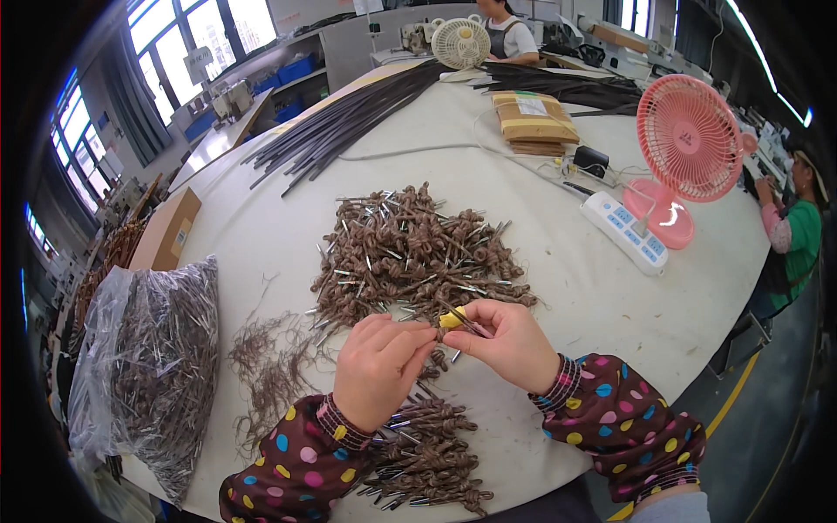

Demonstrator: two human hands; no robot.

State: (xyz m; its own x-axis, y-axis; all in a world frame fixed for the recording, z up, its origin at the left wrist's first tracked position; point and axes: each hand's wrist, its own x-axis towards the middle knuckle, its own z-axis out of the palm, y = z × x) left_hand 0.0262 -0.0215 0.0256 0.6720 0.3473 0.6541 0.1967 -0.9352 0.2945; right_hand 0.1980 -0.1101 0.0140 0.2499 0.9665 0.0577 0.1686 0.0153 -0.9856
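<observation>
My left hand point(377, 366) is closed, pinching the knot of a brown cord point(443, 335) between thumb and fingertips. Right beside it, my right hand point(510, 342) grips small thread snips point(452, 317) with a yellow wrapping, their tips hidden among the fingers. Just beyond both hands lies a large heap of knotted brown cords point(410, 248) with shiny metal tips. A smaller stack of similar cords point(432, 453) sits below my hands, partly covered by the left sleeve. Loose brown thread scraps point(270, 362) are scattered to the left of my left hand.
A clear plastic bag point(161, 375) full of cords stands at the left, by a cardboard box point(166, 228). Farther off are dark strips point(349, 122), a wrapped stack point(534, 122), a white power strip point(624, 234) and a pink fan point(689, 138). Two people sit beyond the table.
</observation>
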